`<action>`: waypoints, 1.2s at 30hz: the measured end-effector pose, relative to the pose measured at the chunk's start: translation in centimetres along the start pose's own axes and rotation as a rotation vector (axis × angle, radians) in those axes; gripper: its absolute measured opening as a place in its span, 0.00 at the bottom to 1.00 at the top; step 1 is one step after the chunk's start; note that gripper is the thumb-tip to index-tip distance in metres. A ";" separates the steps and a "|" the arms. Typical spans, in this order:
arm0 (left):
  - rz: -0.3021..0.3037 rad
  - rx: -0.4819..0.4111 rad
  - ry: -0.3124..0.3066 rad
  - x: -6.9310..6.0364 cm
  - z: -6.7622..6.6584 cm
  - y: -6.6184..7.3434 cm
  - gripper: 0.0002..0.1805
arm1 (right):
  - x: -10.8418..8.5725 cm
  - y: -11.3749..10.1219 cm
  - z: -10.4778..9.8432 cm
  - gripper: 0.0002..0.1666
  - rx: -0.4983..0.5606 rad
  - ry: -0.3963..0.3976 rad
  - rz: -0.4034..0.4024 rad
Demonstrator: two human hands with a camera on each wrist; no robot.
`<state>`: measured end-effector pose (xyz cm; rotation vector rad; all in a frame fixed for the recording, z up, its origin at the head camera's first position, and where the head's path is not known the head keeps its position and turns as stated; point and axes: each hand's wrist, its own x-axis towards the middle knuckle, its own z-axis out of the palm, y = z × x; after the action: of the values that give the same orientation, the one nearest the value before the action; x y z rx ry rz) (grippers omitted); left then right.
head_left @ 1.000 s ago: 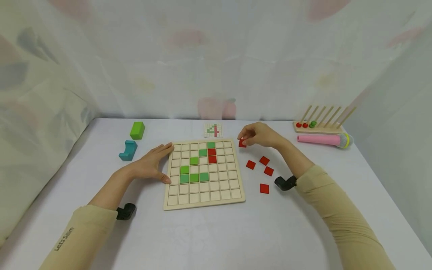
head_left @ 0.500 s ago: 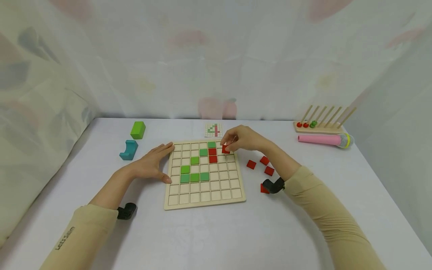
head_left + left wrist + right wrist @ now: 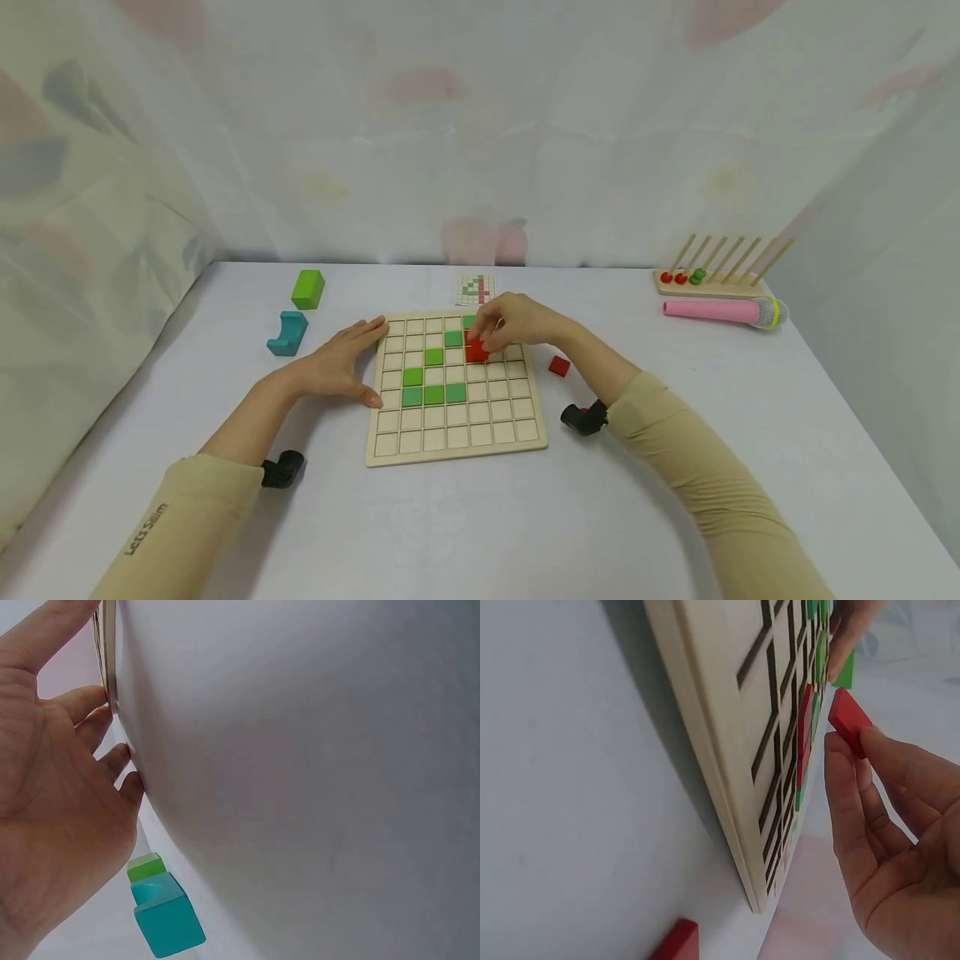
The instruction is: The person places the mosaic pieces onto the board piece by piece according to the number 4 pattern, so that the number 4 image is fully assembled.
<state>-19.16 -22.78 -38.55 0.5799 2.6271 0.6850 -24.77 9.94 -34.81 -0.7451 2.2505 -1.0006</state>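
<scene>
A pale wooden grid board (image 3: 456, 455) lies flat, with several green tiles (image 3: 433, 395) in its cells. My left hand (image 3: 330, 363) rests spread along the board's left edge, fingers and thumb touching it. My right hand (image 3: 517, 321) pinches a red tile (image 3: 848, 720) between thumb and fingers, held above the board's surface in the right wrist view. In the head view that tile overlaps the red tiles in the upper middle cells. To the right of the board lies a loose red tile (image 3: 558, 366); the right forearm and wrist camera hide most of the others.
A small pattern card (image 3: 475, 289) lies behind the board. At the left are a green block (image 3: 307, 289) and a teal curved block (image 3: 287, 333). A pegged rack with beads (image 3: 708, 286) and a pink toy microphone (image 3: 711, 311) lie at the back right.
My right hand has carried the red tile leftward from beside the board to above the upper middle cells. The right forearm now covers more loose tiles. My left hand has stayed in place.
</scene>
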 end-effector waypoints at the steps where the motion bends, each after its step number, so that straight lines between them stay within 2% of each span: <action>1: 0.000 0.001 0.000 0.0 0.0 0.0 0.69 | 0.1 -0.1 0.1 0.14 -0.005 -0.004 0.000; 10: 0.004 0.002 -0.002 0.0 0.0 -0.1 0.69 | 0.3 -1.0 1.2 0.12 -0.060 -0.033 0.009; 22: 0.011 0.000 0.002 0.1 0.1 -0.3 0.70 | 0.3 -1.1 1.6 0.10 -0.146 -0.060 0.025; 36: 0.012 0.005 0.004 0.1 0.1 -0.4 0.70 | 0.1 -1.3 1.8 0.08 -0.204 -0.052 -0.013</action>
<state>-19.33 -23.04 -38.91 0.5969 2.6325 0.6837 -23.33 8.27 -34.83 -0.8624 2.3275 -0.7554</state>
